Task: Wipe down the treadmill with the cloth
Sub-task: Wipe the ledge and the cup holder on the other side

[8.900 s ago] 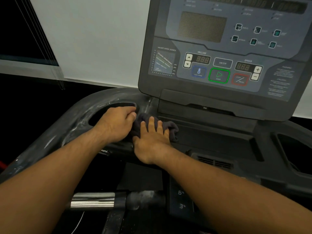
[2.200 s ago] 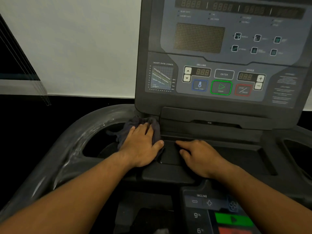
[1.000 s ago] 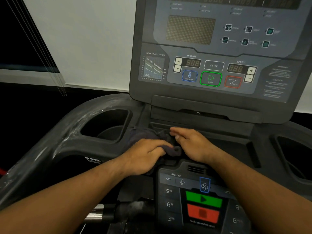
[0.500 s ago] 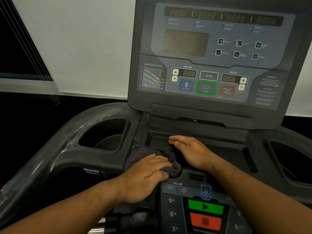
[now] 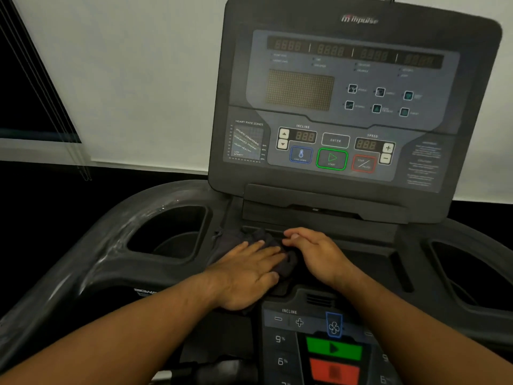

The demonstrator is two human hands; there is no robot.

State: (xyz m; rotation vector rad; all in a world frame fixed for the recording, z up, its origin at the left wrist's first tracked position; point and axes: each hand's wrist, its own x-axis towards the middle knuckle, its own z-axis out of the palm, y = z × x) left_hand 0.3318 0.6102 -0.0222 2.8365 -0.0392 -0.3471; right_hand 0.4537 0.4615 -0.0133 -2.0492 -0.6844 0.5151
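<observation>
A dark grey cloth (image 5: 230,238) lies bunched in the shallow middle tray of the treadmill (image 5: 361,262), just below the upright console. My left hand (image 5: 247,276) lies flat on the cloth with straight fingers, pressing it onto the tray. My right hand (image 5: 316,251) rests beside it on the tray, fingers loosely bent, its fingertips touching the cloth's right edge. Most of the cloth is hidden under my left hand.
The console panel (image 5: 333,140) with buttons rises behind the tray. A deep cup holder (image 5: 169,232) opens at the left and another (image 5: 472,273) at the right. A lower keypad (image 5: 319,345) with green and red keys sits near me. The left handrail (image 5: 111,245) shows wet streaks.
My left hand has slid the cloth forward, away from me, and its fingers have flattened out. My right hand has stayed beside it. The view has tilted upward.
</observation>
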